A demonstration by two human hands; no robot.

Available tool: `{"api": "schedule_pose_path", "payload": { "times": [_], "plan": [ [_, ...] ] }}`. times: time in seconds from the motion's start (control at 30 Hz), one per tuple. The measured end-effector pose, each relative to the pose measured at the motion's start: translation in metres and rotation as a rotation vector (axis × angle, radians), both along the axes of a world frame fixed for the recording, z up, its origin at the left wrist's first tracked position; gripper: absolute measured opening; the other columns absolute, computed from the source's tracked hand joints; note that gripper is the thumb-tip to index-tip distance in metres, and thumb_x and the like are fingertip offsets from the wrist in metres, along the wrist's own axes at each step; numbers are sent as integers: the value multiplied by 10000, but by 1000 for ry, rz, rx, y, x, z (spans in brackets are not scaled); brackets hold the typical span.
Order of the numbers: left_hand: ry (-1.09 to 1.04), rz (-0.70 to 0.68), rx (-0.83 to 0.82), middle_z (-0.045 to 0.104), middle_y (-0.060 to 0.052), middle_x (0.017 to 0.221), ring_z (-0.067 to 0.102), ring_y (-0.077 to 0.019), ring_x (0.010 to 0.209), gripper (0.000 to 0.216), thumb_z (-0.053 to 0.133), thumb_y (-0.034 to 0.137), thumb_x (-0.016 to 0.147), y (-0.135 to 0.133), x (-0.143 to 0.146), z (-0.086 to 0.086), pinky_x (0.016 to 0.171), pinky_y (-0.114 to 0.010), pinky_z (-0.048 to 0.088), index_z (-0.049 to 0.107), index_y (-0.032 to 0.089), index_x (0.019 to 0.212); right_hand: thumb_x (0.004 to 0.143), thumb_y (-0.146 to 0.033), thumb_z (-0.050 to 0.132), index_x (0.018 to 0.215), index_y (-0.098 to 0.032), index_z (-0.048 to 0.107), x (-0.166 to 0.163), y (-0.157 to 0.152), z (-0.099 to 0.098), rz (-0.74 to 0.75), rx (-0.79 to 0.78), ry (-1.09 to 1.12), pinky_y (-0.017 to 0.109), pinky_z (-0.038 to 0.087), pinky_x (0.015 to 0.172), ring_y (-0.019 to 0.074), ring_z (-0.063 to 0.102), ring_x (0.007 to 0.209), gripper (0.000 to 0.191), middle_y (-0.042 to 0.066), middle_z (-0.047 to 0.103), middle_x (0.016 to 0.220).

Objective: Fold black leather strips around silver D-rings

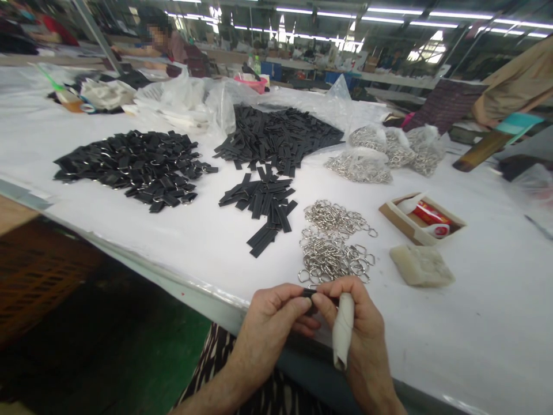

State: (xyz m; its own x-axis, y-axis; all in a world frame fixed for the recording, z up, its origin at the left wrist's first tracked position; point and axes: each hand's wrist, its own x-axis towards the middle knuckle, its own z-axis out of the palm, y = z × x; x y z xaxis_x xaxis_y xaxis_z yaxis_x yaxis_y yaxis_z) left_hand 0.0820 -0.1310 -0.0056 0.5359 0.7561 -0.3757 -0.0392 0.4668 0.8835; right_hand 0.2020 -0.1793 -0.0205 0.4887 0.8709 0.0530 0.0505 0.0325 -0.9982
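At the table's front edge, my left hand [272,328] is closed, pinching a small black strip [308,293] between thumb and fingers. My right hand [363,328] meets it there, its thumb and fingertips at the strip's other end. In that same hand sits a tool with an off-white wrapped handle [343,334] pointing down; its working end is hidden by the fingers. Just beyond the hands lies a heap of metal rings [334,259]. Flat black strips [270,199] lie loose past them. To the left is a pile of black strips folded through rings [133,164].
A large heap of black strips [280,135] lies farther back. Plastic bags of rings [360,166] stand at back right. A small open box [401,225] with a red-labelled tube and a pale block [421,265] are on the right. Other people work beyond the table.
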Motion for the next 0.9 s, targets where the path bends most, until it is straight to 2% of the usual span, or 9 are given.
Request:
{"api": "schedule_pose_path", "payload": {
  "times": [0.23,0.53,0.73,0.9],
  "plan": [
    [6,27,-17,677,-37,664,664,-203,677,173,614,254,796,0,1,3,690,-326,562,702,111,838,773,-284,653,728,-206,502,-1,-2,-1,0,-1,-26,198,423,455,123,523,562,175,-8,590,700],
    [2,35,8,673,-33,659,657,-191,669,172,611,260,806,-3,0,-1,681,-316,561,704,115,820,798,-278,634,755,-214,493,-2,-4,-4,32,-6,7,196,428,464,118,520,569,160,-15,579,717],
    [0,36,-5,676,-37,661,651,-181,658,168,610,250,802,-1,1,2,669,-300,556,683,113,736,818,-279,619,774,-218,485,-1,-6,-5,51,-22,-5,195,426,458,115,517,554,153,-15,579,715],
    [-9,39,-10,680,-41,678,656,-192,675,166,613,250,801,0,1,-2,685,-319,554,701,111,818,818,-278,616,768,-219,488,-1,-5,-5,52,-23,0,196,432,460,113,512,540,150,-20,577,693]
  ]
}}
